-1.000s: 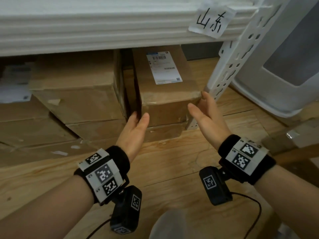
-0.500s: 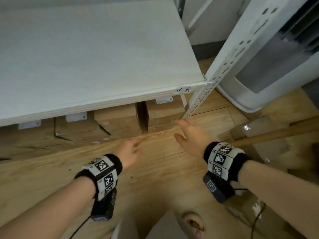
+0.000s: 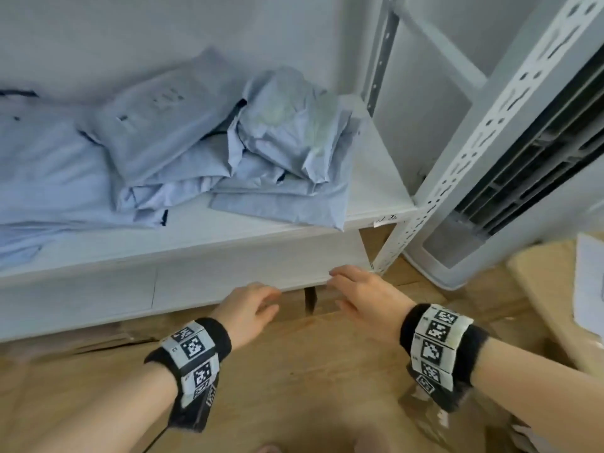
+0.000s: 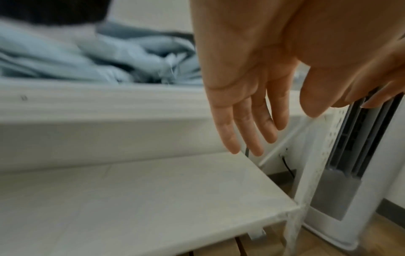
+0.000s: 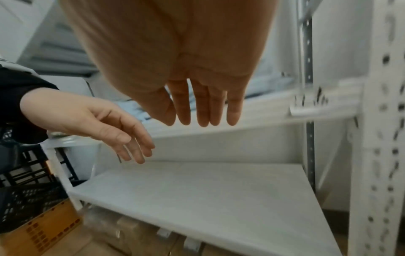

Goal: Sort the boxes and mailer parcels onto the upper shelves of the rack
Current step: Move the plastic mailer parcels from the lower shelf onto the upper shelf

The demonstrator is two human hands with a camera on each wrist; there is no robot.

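Note:
Several pale blue mailer parcels [image 3: 196, 152] lie piled on a white rack shelf [image 3: 379, 191]. The shelf below it [image 3: 228, 282] is bare, as the right wrist view shows [image 5: 219, 190]. Brown cardboard boxes [image 5: 136, 230] sit under that bare shelf on the floor. My left hand [image 3: 251, 308] and right hand [image 3: 359, 292] hover side by side in front of the bare shelf's front edge. Both have relaxed, straight fingers and hold nothing. The wrist views show the same empty left hand [image 4: 252, 121] and right hand [image 5: 201, 104].
A perforated white rack upright [image 3: 457, 165] stands at the shelf's right corner. A white tower appliance [image 3: 523, 197] stands just right of it. A cardboard box [image 3: 549, 289] lies at the far right on the wooden floor [image 3: 294, 387]. A black crate [image 5: 26, 181] is left of the rack.
Both hands have left the cardboard box under the bottom shelf and risen empty. The view has lifted from the floor boxes to the shelf with the mailers.

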